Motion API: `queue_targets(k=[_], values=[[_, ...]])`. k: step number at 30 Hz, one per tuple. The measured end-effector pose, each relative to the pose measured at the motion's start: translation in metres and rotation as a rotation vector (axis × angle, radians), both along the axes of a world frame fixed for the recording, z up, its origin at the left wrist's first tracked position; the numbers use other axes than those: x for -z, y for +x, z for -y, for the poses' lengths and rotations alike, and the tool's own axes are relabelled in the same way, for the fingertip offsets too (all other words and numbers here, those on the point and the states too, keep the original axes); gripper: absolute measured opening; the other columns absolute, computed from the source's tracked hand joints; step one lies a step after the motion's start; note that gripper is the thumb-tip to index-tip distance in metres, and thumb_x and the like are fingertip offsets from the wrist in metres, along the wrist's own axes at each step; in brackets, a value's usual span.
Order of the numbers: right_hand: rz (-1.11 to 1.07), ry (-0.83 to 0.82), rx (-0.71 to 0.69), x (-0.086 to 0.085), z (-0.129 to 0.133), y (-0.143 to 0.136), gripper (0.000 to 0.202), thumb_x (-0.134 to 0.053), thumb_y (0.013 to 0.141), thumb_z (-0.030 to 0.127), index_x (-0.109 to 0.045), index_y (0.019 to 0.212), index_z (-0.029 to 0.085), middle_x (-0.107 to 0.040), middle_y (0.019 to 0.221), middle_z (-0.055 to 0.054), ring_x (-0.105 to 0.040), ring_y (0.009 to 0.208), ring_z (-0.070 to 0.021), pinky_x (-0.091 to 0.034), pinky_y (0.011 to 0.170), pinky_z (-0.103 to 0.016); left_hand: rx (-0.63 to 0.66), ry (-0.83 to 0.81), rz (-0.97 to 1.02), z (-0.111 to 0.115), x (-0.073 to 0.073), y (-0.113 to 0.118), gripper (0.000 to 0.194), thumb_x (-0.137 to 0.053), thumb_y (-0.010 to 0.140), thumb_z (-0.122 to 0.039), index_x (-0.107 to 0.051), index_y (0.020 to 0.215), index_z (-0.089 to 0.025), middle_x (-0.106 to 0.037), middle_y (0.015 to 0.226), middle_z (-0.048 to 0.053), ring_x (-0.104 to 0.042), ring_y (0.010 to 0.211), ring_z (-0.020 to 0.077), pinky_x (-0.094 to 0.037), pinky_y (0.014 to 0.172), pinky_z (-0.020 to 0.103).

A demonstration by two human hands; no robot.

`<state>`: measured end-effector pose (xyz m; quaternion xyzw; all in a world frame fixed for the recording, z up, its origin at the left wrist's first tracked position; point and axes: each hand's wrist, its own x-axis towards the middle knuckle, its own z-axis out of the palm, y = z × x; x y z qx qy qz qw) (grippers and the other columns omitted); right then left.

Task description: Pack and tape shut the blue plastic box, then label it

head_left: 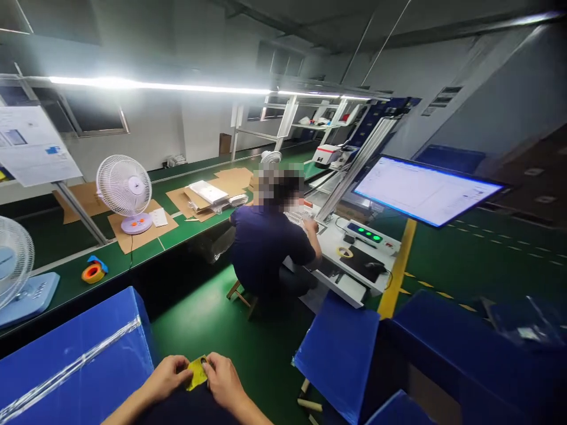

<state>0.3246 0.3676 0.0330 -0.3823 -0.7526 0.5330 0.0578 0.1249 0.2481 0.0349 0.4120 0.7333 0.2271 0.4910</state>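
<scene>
two hands meet at the bottom edge of the view around one small yellow piece [197,372], which sits pinched between them, low over the person's dark lap. the left hand [166,378] has its grip closed on the piece's left side, fingertips curled over the edge; the right hand [225,381] has its grip closed on the right side, thumb near a small dark ring at the piece's upper corner. the piece lies tilted, its lower corner pointing down toward the left hand, and both hands touch it. just left of the hands stands a blue box [75,360] banded with clear tape; to the right are more blue bins [339,348]. beyond them is green floor, and further off a co-worker [268,245] in a dark shirt squats on a low stool, turned away, arms reaching to a white workstation [354,260] with green lights, under a tilted lit monitor [425,190]. along the left runs a long green counter [71,277] carrying a white fan [124,190] on cardboard, an orange tape roll [93,273], and part of another fan [15,277] at the frame's edge.
</scene>
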Motion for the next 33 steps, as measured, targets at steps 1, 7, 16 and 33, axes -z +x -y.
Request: queue_targets(k=[1,7,16,33], values=[[0.013,-0.008,0.026,0.003,-0.003,0.003,0.019,-0.055,0.098,0.032,-0.064,0.084,0.022,-0.075,0.088,-0.006,-0.066,0.084,-0.0220,-0.035,0.073,-0.032,0.034,-0.001,-0.001,-0.009,0.000,0.000,0.040,-0.057,0.087,-0.052,-0.076,0.089,-0.016,-0.078,0.089,0.006,-0.068,0.085,0.0234,-0.045,0.074,0.030],[0.078,-0.141,0.184,0.025,-0.021,0.021,0.012,-0.053,0.095,0.027,-0.060,0.087,0.023,-0.072,0.072,-0.003,-0.071,0.071,-0.0211,-0.042,0.068,-0.028,0.138,0.011,0.047,-0.058,0.027,0.002,0.045,-0.054,0.088,-0.057,-0.073,0.088,-0.017,-0.077,0.091,0.007,-0.067,0.087,0.0241,-0.045,0.077,0.031],[0.080,-0.211,0.301,0.047,-0.085,-0.013,0.051,-0.054,0.079,0.079,-0.053,0.074,0.028,-0.069,0.063,-0.006,-0.068,0.065,-0.0274,-0.046,0.065,-0.035,0.048,0.035,0.336,-0.136,0.067,-0.037,0.074,-0.064,0.073,-0.092,-0.068,0.084,-0.019,-0.067,0.081,0.004,-0.060,0.080,0.0212,-0.045,0.077,0.032],[0.034,-0.406,0.111,0.071,-0.270,-0.270,0.058,-0.068,0.085,0.077,-0.064,0.088,0.020,-0.063,0.060,0.001,-0.053,0.050,-0.0141,-0.041,0.054,-0.028,-0.287,-0.038,0.306,-0.259,0.070,-0.263,0.072,-0.068,0.071,-0.085,-0.070,0.091,-0.016,-0.063,0.073,0.002,-0.055,0.065,0.0176,-0.041,0.064,0.030]])
